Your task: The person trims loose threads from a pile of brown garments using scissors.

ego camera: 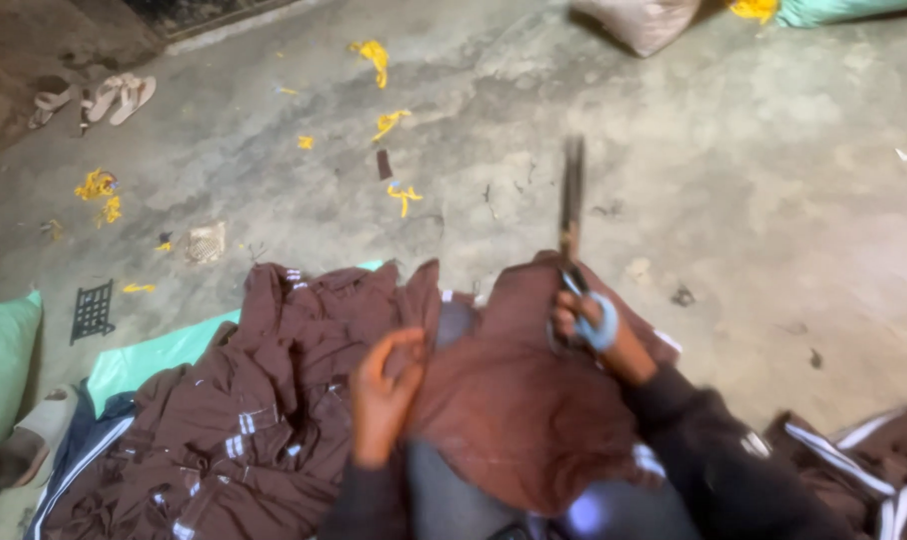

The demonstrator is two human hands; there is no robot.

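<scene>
The right hand (596,330) is closed through the blue handles of a pair of scissors (574,225), blades pointing away from the person over the floor; motion blur hides whether the blades are open or shut. The left hand (384,395) pinches a fold of the brown cloth (514,400), thumb and fingers closed on it, just left of the right hand. This cloth lies over the person's lap between both hands. Left of the left hand, a heap of brown garments with white stripes (264,400) rests on a pale green sheet (164,352). Further left sits a green sack (2,350), with a black grid-shaped piece (93,310) just beyond it. Right of the right hand, more striped brown cloth (874,460) lies at the lower frame edge. Beyond the scissors, the bare concrete floor (754,180) extends wide, marked only by small dark specks; yellow scraps (404,195) scatter over the far-left area, and a pair of sandals (109,98) lies at the far-left corner.
</scene>
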